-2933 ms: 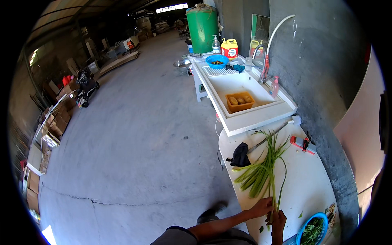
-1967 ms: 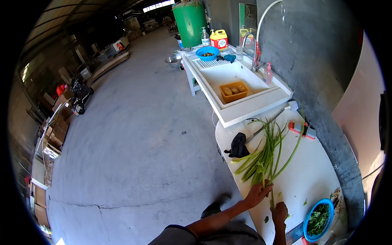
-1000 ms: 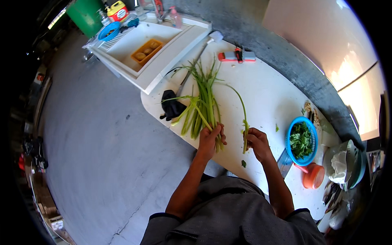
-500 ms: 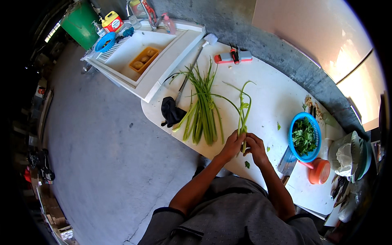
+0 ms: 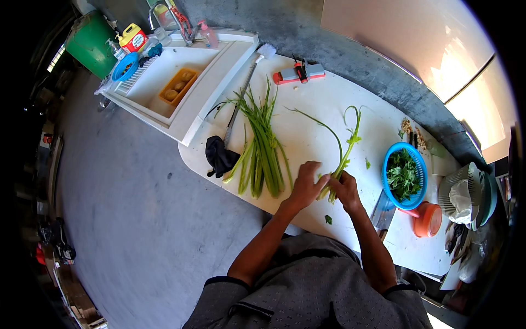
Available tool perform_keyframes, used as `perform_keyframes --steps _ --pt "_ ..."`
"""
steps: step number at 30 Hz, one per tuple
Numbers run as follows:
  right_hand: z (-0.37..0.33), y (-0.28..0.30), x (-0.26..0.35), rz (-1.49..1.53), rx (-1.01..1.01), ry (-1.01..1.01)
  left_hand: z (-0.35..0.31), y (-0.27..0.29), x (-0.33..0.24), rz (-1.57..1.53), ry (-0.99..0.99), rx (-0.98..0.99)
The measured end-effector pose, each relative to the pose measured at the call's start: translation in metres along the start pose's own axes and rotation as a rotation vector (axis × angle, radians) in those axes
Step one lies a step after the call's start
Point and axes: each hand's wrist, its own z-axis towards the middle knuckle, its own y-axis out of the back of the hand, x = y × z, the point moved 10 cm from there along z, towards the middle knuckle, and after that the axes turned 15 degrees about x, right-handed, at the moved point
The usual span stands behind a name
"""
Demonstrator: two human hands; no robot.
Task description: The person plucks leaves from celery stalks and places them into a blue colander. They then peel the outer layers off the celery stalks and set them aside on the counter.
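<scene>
A few green celery stalks (image 5: 341, 164) stand tilted above the near part of the white table, with thin stems curving up and to the left. My right hand (image 5: 346, 193) grips them near their lower ends. Just left of these stalks is my left hand (image 5: 306, 185), its fingers spread and one fingertip close to the stalks; whether it touches them I cannot tell. A larger pile of celery (image 5: 259, 151) lies on the table to the left. Below my hands a small loose leaf (image 5: 328, 219) rests on the tabletop.
Right of my hands are a blue basket (image 5: 387, 183) of green leaves, a cleaver (image 5: 383, 213) and an orange pot (image 5: 428, 220). A black cloth (image 5: 220, 156) and a long-handled brush (image 5: 266, 51) lie left. Beyond stands a white sink (image 5: 205, 57) holding an orange tray (image 5: 169, 89).
My left hand has let go of the stalks and moved slightly left. The stalks, now in my right hand, lean more to the right. The whole view has shifted a little.
</scene>
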Motion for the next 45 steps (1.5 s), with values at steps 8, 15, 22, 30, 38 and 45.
perform_keyframes --steps 8,15,22,30,38,45 --pt "0.014 0.033 -0.044 -0.628 -0.065 -0.054 -0.02 0.012 0.091 0.324 0.563 0.16" --pt "-0.014 0.017 0.001 -0.757 -0.123 0.09 -0.005 0.018 0.071 0.357 0.485 0.098" --pt "-0.02 -0.007 0.018 -0.693 -0.064 0.179 0.02 -0.032 0.036 0.182 -0.017 0.233" --pt "-0.031 0.002 0.015 -0.601 -0.017 0.097 0.002 0.025 0.03 0.144 -0.036 -0.13" --pt "-0.017 -0.046 0.012 -0.397 0.21 0.063 -0.073 0.104 0.098 0.302 0.675 -0.043" --pt "0.01 -0.101 0.033 -0.402 0.373 0.132 -0.078 0.09 0.125 -0.314 0.666 0.053"
